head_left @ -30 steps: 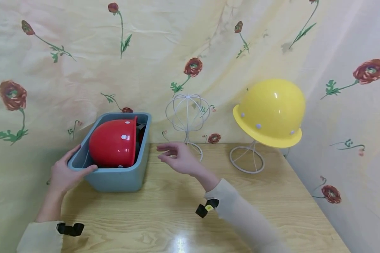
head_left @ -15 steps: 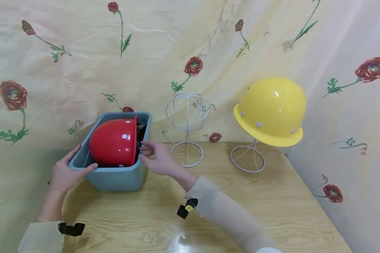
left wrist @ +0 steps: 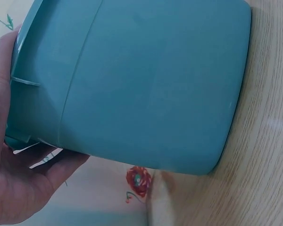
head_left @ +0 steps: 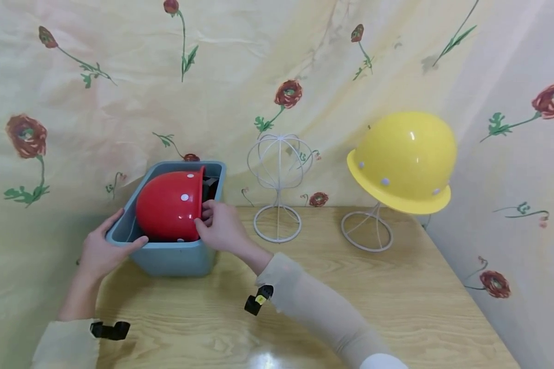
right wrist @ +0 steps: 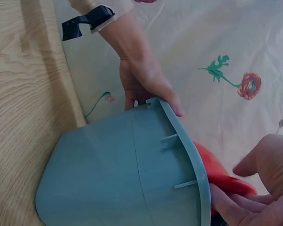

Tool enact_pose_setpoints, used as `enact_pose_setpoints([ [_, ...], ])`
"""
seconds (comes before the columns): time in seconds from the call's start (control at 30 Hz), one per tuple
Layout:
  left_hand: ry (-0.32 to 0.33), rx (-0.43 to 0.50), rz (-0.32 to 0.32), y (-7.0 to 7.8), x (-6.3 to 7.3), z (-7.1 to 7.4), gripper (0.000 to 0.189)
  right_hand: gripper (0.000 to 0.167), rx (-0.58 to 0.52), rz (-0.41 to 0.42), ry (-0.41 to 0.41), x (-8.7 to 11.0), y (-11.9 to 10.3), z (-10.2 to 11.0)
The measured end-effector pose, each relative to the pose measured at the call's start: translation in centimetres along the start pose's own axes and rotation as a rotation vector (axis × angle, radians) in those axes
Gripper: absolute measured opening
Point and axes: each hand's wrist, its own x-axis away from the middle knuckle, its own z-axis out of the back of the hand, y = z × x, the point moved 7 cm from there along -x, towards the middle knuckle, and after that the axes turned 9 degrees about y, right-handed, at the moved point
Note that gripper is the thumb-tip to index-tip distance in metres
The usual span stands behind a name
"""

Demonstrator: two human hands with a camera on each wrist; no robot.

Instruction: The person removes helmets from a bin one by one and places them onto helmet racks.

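Note:
A red hard hat (head_left: 168, 205) lies on its side inside a blue-grey plastic bin (head_left: 175, 261), its brim toward the right. My left hand (head_left: 102, 251) grips the bin's near left corner, thumb over the rim and fingers along the outside. At the bin's right side my right hand (head_left: 221, 225) holds the hat's brim, with fingers reaching in on the open side and the thumb by the shell. In the right wrist view the brim of the red hard hat (right wrist: 226, 181) passes between thumb and fingers of my right hand (right wrist: 269, 179). The bin hides the hat's lower part.
A bare white wire stand (head_left: 279, 215) is right of the bin. Farther right, a yellow hard hat (head_left: 406, 159) sits tilted on another wire stand (head_left: 367, 230). A flowered cloth (head_left: 240, 61) hangs behind the wooden table (head_left: 203, 328).
My right hand has moved left from in front of the bare stand to the red hard hat's brim and taken hold there. The left hand keeps its grip on the bin.

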Motion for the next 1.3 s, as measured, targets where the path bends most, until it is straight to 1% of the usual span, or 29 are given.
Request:
enact_pose_setpoints([
  [0.1,-0.006,0.008,0.001,-0.1,0.2,-0.1,0.1,0.032,-0.006,-0.022,-0.003,-0.2,0.1,0.0],
  [0.17,-0.001,0.009,-0.002,-0.1,0.2,-0.1,0.1,0.032,0.012,-0.032,-0.011,-0.5,0.2,-0.1],
  [0.33,0.006,0.004,0.0,-0.1,0.2,-0.2,0.098,0.031,0.038,-0.066,-0.06,-1.3,0.5,-0.5],
  [0.47,0.004,-0.001,0.014,-0.1,0.1,-0.2,0.098,0.029,-0.008,-0.133,-0.11,-1.7,0.6,-0.7],
  [0.6,0.004,-0.013,0.021,-0.1,0.1,-0.3,0.098,0.03,-0.027,-0.171,-0.137,-1.8,0.6,-0.9],
  [0.7,0.004,-0.02,0.023,0.0,0.2,-0.3,0.098,0.03,-0.017,-0.165,-0.143,-1.8,0.6,-1.0],
  [0.9,0.008,-0.029,0.023,-0.3,0.3,-0.1,0.098,0.028,0.039,-0.078,-0.156,-1.7,0.4,-1.5],
  [0.93,0.009,-0.033,0.026,-0.3,0.4,0.0,0.098,0.029,0.039,-0.074,-0.159,-1.7,0.4,-1.6],
  [1.03,0.012,-0.047,0.026,-0.6,0.4,0.0,0.098,0.034,-0.006,-0.104,-0.162,-1.7,0.5,-1.9],
  [1.13,0.017,-0.044,0.017,-0.5,0.3,-0.1,0.098,0.039,-0.097,-0.174,-0.151,-1.7,0.8,-1.9],
  [1.2,0.021,-0.036,0.009,-0.4,0.3,-0.2,0.097,0.041,-0.153,-0.21,-0.137,-1.6,0.9,-1.8],
  [1.3,0.024,-0.026,0.007,-0.3,0.2,-0.3,0.096,0.041,-0.207,-0.242,-0.112,-1.6,1.0,-1.5],
])
